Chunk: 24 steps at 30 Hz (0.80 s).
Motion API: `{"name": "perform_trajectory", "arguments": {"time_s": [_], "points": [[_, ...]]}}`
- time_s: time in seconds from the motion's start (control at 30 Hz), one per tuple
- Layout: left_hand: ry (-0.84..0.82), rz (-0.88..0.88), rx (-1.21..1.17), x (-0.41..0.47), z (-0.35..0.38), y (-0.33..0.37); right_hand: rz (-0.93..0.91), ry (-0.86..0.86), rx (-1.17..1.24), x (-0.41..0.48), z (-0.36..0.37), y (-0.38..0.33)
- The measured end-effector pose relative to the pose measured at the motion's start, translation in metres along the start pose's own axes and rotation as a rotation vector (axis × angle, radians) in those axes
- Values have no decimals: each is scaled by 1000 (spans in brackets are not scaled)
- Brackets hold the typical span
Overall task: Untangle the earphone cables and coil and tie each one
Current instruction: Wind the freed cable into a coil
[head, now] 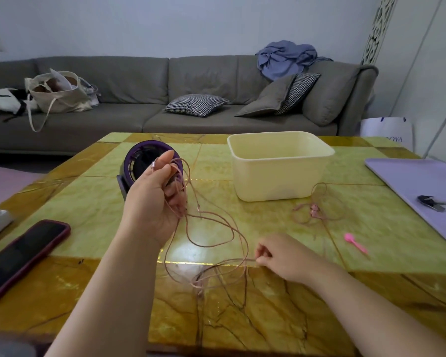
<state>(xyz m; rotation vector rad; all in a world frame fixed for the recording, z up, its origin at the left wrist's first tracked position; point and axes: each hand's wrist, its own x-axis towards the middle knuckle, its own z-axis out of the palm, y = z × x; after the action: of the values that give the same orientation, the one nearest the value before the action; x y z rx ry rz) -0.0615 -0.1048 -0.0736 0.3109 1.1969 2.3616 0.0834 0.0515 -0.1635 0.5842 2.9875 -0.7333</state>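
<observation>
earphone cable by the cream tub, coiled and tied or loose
Loose: the earphone cable lies spread in wide, uneven loops on the table beside the cream tub, no tie around it.

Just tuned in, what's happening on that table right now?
A person is sorting a pink earphone cable. The raised left hand holds loops of it in front of a purple fan, while the right hand pinches a strand low over the table. Loose cable sprawls between the hands, not yet tied. A second cable lies untouched beside the cream tub.
</observation>
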Motion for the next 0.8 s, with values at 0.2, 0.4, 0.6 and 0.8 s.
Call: {"name": "perform_trajectory", "arguments": {"time_s": [0.2, 0.4, 0.6, 0.8], "points": [[26, 79, 398, -11, -4, 3, 297, -36, -364, -4, -14, 38], [-31, 138, 1283, -10, -27, -11, 426, 60, -91, -11, -31, 40], [34, 2, 1846, -9, -53, -25, 256, 512, 629, -20, -70, -12], [60, 472, 1865, -34, -32, -18, -54, 648, 769, -32, -109, -61]]}}
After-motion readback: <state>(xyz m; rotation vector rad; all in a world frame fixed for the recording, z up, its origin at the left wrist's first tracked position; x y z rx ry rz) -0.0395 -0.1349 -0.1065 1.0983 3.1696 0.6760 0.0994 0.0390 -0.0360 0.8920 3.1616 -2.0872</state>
